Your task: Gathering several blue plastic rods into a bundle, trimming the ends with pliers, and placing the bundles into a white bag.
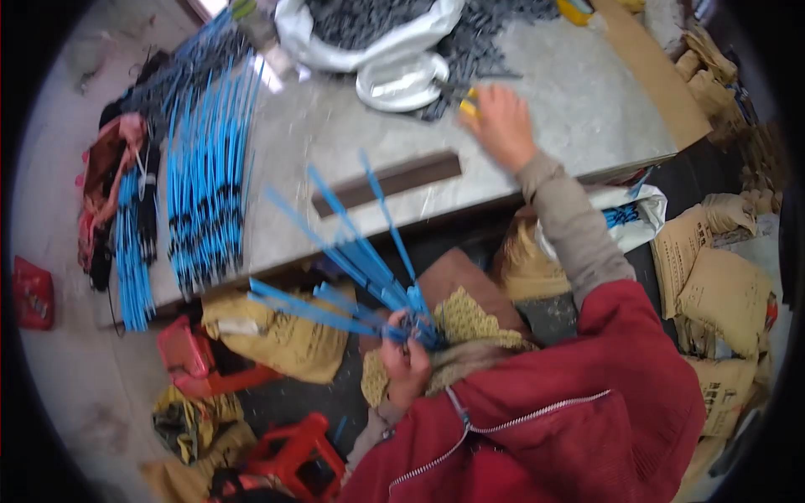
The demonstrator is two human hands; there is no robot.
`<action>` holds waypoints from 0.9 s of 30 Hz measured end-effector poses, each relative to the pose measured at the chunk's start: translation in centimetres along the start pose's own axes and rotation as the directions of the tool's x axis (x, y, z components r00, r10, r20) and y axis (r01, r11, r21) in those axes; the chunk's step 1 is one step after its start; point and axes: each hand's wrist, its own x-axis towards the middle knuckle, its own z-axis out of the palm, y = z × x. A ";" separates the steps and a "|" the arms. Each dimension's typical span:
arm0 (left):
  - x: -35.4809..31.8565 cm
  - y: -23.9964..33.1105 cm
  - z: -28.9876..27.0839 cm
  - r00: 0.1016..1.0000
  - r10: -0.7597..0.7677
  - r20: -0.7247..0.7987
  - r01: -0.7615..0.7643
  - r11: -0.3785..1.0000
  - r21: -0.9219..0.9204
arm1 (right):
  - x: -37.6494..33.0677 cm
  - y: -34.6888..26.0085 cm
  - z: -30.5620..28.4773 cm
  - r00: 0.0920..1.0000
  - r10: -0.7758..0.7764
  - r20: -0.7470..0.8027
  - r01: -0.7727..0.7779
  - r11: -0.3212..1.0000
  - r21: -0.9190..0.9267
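Observation:
My left hand (405,360) is closed round the lower ends of a loose bundle of thin blue rods (356,256), held in front of my body. The rods fan out up and to the left. My right hand (501,126) reaches over the grey table and grips a small tool with a yellow handle (469,102). Its dark end lies by a shiny white dish-like thing (402,81); blur hides the tool's exact kind. A dark flat bar (387,183) rests on the table between my hands.
Rows of blue rods with black ends (210,184) lie at the table's left. A white sack (335,54) of small dark pieces stands at the back. Red stools (298,457) and brown sacks (721,289) flank me. A white bag (650,214) sits below the table's right edge.

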 end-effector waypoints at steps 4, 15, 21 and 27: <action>0.6 1.1 0.3 0.998 0.038 0.056 -0.041 0.998 0.055 | 0.6 3.5 1.0 0.949 -0.032 -0.313 0.107 0.969 0.224; -0.1 1.4 0.5 0.981 0.173 0.092 -0.188 0.965 0.184 | -13.6 -0.4 -12.3 0.437 -0.623 0.649 -0.392 0.517 0.761; -0.7 1.2 1.2 0.946 0.262 0.191 -0.304 0.923 0.238 | -18.7 -2.0 -12.5 0.392 -0.701 0.595 -0.173 0.579 0.797; -1.0 0.8 1.4 0.949 0.233 0.212 -0.279 0.936 0.217 | -20.1 -2.6 -13.2 0.450 -0.709 0.542 -0.083 0.571 0.816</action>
